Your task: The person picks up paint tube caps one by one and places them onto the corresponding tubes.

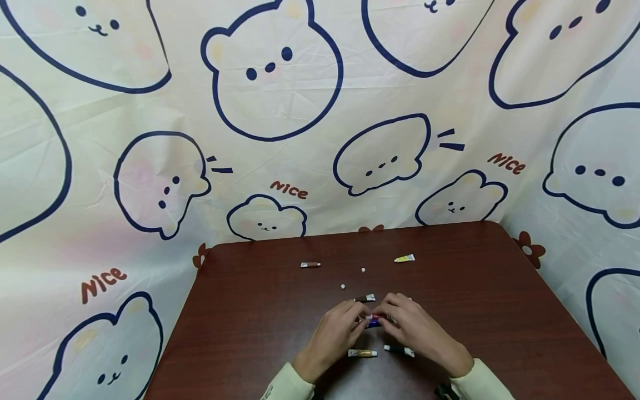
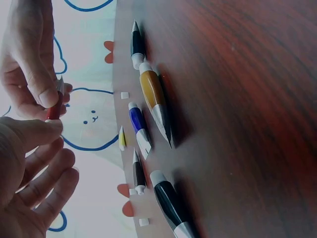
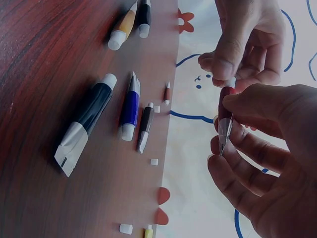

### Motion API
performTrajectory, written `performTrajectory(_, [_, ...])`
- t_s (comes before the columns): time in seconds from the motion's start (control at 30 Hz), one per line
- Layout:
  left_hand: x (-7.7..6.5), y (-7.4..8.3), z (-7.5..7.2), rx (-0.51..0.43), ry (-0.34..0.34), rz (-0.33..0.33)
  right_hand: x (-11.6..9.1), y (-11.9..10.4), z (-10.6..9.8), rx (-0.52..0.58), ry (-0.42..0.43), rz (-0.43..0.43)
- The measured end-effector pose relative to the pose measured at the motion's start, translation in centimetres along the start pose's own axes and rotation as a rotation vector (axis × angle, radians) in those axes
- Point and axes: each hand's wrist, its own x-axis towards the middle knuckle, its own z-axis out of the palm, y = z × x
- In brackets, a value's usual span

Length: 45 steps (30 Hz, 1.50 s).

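Note:
A small red paint tube [image 3: 226, 106] with a silver crimped end is held above the table between both hands. My right hand [image 1: 419, 329] grips its body between thumb and fingers. At the tube's other end, my left hand [image 1: 334, 332] pinches the white cap [image 3: 230, 82] between thumb and finger. Whether the cap is still threaded on cannot be told. Below the hands lies a blue tube [image 2: 136, 118], partly covered in the head view. A gold tube [image 1: 362, 353] and a dark green or black tube [image 1: 399, 350] lie nearer me.
Beyond the hands lie a dark tube [image 1: 366, 298], a brown tube [image 1: 310, 265] and a yellow tube [image 1: 404, 258]. Loose white caps sit on the wooden table [image 1: 250, 311], one cap [image 1: 363, 270] farther back, another cap [image 1: 343, 286] closer. A printed cloth [image 1: 320, 161] hangs behind.

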Motion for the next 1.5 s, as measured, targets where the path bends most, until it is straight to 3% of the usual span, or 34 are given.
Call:
performTrajectory(0.3, [-0.06,0.0,-0.06,-0.042,-0.001,0.021,0.01,0.23,-0.05,0.005,-0.015,-0.018])
performTrajectory(0.43, [-0.06,-0.07,-0.01,-0.057,0.005,0.002,0.03,0.25,-0.09,0.002,-0.023,-0.02])
performTrajectory(1.13, [-0.33,-0.27,0.68,-0.014,0.072,0.001,-0.1,0.4,-0.12,0.012,-0.036,-0.016])
performTrajectory(1.5, [-0.38,-0.06,0.8,-0.006,0.066,-0.007,-0.05,0.33,0.08,0.023,-0.035,0.003])
